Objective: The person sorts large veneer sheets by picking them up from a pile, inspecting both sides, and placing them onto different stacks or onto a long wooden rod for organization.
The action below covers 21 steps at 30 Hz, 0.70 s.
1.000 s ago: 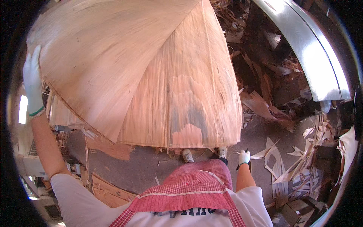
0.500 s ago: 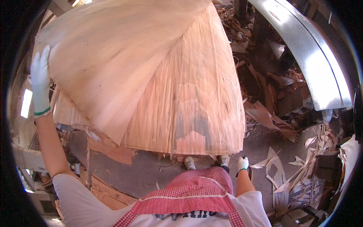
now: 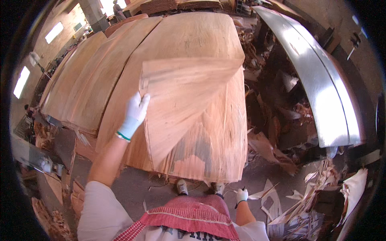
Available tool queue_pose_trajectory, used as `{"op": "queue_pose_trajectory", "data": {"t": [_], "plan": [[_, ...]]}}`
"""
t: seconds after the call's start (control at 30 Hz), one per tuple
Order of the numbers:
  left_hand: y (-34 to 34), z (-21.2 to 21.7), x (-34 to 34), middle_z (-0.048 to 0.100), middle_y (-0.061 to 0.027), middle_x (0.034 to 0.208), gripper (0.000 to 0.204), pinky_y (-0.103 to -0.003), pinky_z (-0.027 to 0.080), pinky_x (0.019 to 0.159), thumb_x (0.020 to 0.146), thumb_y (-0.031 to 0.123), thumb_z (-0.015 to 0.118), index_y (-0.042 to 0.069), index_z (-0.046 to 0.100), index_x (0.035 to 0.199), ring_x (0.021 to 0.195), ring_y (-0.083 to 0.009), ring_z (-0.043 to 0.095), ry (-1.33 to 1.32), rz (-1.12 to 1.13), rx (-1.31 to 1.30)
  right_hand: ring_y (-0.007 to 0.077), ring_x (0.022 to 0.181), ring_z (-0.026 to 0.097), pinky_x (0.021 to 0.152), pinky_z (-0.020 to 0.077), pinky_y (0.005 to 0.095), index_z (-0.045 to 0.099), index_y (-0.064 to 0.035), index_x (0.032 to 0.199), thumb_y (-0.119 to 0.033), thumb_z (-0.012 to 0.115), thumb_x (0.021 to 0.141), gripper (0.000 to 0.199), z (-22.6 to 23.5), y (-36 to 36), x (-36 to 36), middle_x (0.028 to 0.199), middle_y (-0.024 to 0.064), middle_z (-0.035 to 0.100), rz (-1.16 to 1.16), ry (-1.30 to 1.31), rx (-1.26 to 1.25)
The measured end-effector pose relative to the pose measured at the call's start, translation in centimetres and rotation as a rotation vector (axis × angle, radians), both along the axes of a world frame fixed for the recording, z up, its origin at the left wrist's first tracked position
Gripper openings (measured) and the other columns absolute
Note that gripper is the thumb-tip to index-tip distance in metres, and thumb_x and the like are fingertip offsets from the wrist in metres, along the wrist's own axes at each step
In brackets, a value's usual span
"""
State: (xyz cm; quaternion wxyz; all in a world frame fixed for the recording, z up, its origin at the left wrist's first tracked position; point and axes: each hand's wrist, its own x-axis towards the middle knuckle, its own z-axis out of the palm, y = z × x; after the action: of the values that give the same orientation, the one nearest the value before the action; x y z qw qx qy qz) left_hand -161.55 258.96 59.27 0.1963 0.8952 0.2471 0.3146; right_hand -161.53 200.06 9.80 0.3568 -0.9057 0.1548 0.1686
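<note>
A thin wood veneer sheet (image 3: 181, 86) lies partly folded over itself on top of a stack of veneer (image 3: 189, 34), its loose flap slanting down to the near edge. At the flap's left edge is my left hand (image 3: 134, 110), in a white glove with a green cuff. Its thumb and fingers lie on either side of that edge, closed on it. Low and to the right, beside the near end of the stack, my right hand (image 3: 242, 195) is gloved and closed around a small dark object whose kind I cannot make out.
More veneer stacks (image 3: 88, 72) lie to the left. A long shiny metal surface (image 3: 321, 92) runs along the right. Veneer scraps (image 3: 309, 197) cover the floor at right, and a curled pale piece (image 3: 354, 188) stands there. A person (image 3: 118, 11) is at the far left.
My left hand has moved right and inward with the sheet's edge. The sheet, earlier spread wide near my view, now lies lower and farther right, and the stacks behind it show.
</note>
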Motion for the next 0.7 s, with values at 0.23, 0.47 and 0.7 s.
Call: {"op": "queue_pose_trajectory", "data": {"t": [0.23,0.47,0.7], "plan": [[8.5,-15.3,-9.0,0.067,-0.0196,0.098,0.03,-0.036,0.049,0.081,0.088,0.022,0.057,0.0,0.062,0.108,0.09,-0.0289,0.064,-0.243,0.37,-0.279,0.0397,0.081,0.064,0.072,0.0497,0.0439,0.063,0.0066,0.095,-0.025,0.056,0.076,0.037,9.9,2.1,0.1,0.087,0.0265,0.065,0.133,0.163,-0.106],[8.5,-27.8,-21.8,0.063,-0.024,0.11,0.038,-0.04,0.045,0.087,0.089,0.021,0.052,-0.007,0.058,0.113,0.101,-0.0359,0.06,-0.25,0.716,-0.358,0.0373,0.087,0.065,0.077,0.0502,0.0424,0.065,0.002,0.099,-0.029,0.057,0.078,0.038,9.2,6.2,1.5,0.092,0.0251,0.066,0.264,0.193,-0.125],[2.5,-31.8,-23.1,0.063,-0.0286,0.101,0.04,-0.041,0.047,0.084,0.089,0.024,0.052,-0.011,0.058,0.107,0.095,-0.0397,0.061,-0.012,1.072,-0.686,0.039,0.095,0.063,0.084,0.047,0.044,0.065,0.0016,0.1,-0.032,0.055,0.08,0.041,13.0,13.7,3.4,0.094,0.0269,0.065,0.473,0.126,-0.135]]}}
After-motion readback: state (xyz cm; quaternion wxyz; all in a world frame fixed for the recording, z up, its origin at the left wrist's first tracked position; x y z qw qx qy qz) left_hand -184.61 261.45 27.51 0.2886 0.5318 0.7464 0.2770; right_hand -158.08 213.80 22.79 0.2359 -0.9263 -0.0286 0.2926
